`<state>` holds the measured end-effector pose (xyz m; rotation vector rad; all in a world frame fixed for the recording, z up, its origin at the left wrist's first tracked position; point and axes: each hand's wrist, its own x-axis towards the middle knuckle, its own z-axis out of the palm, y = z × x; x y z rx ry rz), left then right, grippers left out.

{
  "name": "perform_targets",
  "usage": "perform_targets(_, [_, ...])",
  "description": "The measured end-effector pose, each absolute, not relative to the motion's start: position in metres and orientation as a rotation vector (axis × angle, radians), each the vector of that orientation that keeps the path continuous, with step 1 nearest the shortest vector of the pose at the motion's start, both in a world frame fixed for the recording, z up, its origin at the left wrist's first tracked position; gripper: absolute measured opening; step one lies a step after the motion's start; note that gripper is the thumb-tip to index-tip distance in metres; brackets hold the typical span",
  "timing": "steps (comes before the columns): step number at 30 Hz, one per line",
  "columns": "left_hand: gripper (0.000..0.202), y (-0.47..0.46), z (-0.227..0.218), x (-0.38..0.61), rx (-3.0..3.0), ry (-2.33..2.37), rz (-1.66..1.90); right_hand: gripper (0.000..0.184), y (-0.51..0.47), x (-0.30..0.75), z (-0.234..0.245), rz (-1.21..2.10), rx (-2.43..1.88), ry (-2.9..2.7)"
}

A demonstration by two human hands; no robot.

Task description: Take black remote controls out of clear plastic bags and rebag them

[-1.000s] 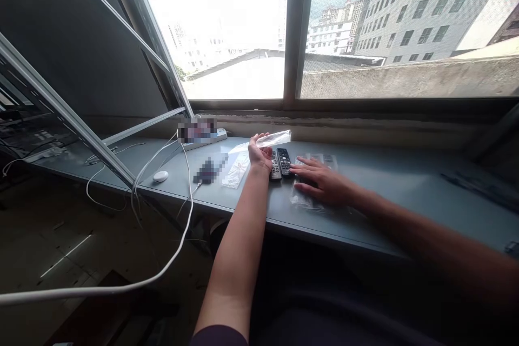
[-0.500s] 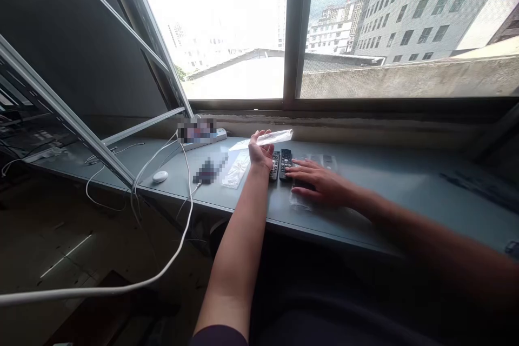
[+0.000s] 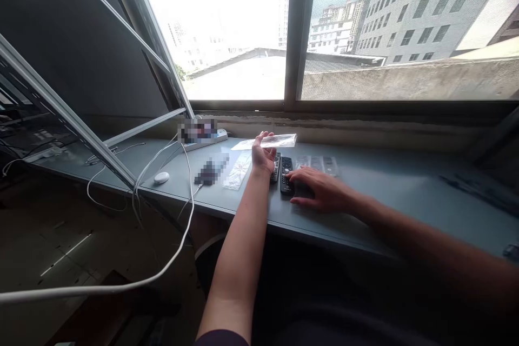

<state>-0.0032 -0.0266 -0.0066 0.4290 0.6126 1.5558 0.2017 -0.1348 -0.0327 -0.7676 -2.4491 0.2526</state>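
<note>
My left hand [image 3: 263, 155], palm turned up, is closed on a clear plastic bag [image 3: 284, 141] that sticks out to the right above the desk. Two black remote controls lie side by side under and beside it. The left remote [image 3: 276, 166] is partly hidden by my left hand. At the near end of the right remote [image 3: 286, 165] are the fingertips of my right hand [image 3: 318, 186], which rests palm down with bent fingers and holds nothing I can see. Behind and under that hand lies more clear plastic packaging [image 3: 324, 164].
On the grey desk [image 3: 385, 189] to the left lie another clear bag [image 3: 237, 172], a blurred-out device [image 3: 211, 170] on a cable and a white mouse-like object [image 3: 161, 177]. A power strip [image 3: 221, 134] stands by the window. White cables [image 3: 188, 227] hang over the front edge beside a metal frame [image 3: 121, 165].
My right hand's fingers have drawn in and moved slightly down, uncovering more of the right remote. The bag in my left hand has tilted flatter.
</note>
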Motion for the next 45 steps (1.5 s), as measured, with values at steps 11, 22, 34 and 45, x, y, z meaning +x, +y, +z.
perform_targets(11, [0.023,-0.027,-0.006,-0.001,0.410,0.595,1.536,0.047,-0.145,0.191,-0.037,0.127,-0.631,-2.489])
perform_targets(22, [0.017,-0.024,-0.010,0.000,0.402,0.613,1.560,0.035,-0.156,0.182,-0.033,0.070,-0.470,-2.495])
perform_targets(34, [0.018,-0.022,-0.009,0.001,0.433,0.609,1.570,0.032,-0.159,0.189,-0.032,0.100,-0.608,-2.302])
perform_targets(45, [0.018,-0.021,-0.012,0.000,0.397,0.641,1.574,0.028,-0.164,0.187,-0.023,0.793,-0.680,-1.903])
